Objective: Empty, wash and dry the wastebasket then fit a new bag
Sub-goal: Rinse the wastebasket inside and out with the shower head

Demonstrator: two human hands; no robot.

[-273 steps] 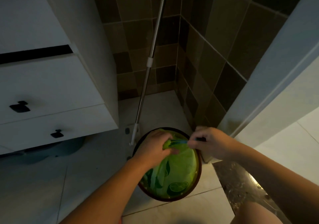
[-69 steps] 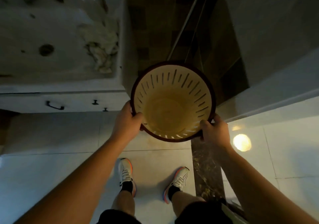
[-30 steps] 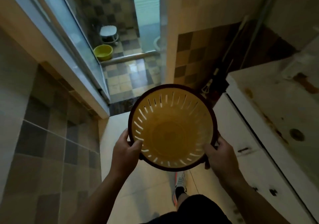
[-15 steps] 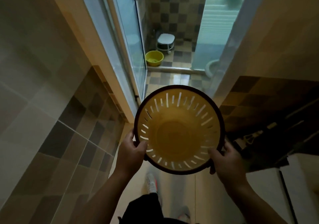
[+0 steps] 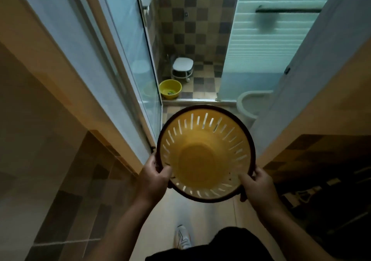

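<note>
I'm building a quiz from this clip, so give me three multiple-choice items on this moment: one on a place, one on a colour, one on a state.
1. Where is the yellow basin?
A. On the white stool
B. On the tiled floor beside the white stool
C. Inside the wastebasket

2. What colour is the wastebasket's rim?
A. Dark brown
B. White
C. Green

3. What is inside the wastebasket?
A. A green bag
B. Water
C. Nothing

Answers:
1 B: it sits on the floor, left of the stool.
2 A: a dark band rings the yellow slotted wall.
3 C: its bare bottom shows, while the left hand and right hand grip the rim.
</note>
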